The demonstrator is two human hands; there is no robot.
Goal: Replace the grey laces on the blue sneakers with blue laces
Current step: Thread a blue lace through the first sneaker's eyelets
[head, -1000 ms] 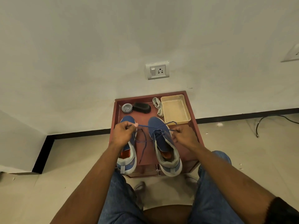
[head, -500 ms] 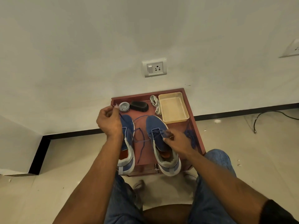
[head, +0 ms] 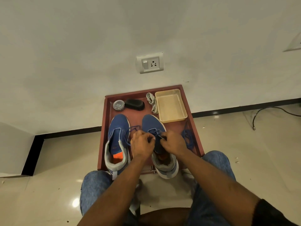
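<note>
Two blue sneakers stand side by side on a low red-brown table [head: 193, 126]. The left sneaker [head: 117, 141] has no lace threaded that I can see. Over the eyelets of the right sneaker [head: 153, 124] both hands meet. My left hand [head: 142, 143] pinches one strand of the blue lace [head: 130, 132], which loops out over the gap between the shoes. My right hand [head: 173, 141] pinches the lace at the shoe's tongue. A second blue lace [head: 188, 137] lies bunched at the table's right edge. The grey laces [head: 151, 101] lie coiled at the back.
At the back of the table sit a beige tray [head: 171, 106], a black brush [head: 136, 104] and a round tin [head: 118, 105]. A wall with a socket [head: 150, 64] rises right behind. A black cable [head: 267, 113] lies on the floor at right. My knees flank the table's near edge.
My left hand came back from far left, where it had pulled the lace out, to the right sneaker's eyelets. My right hand stayed at the tongue. The lace now lies slack.
</note>
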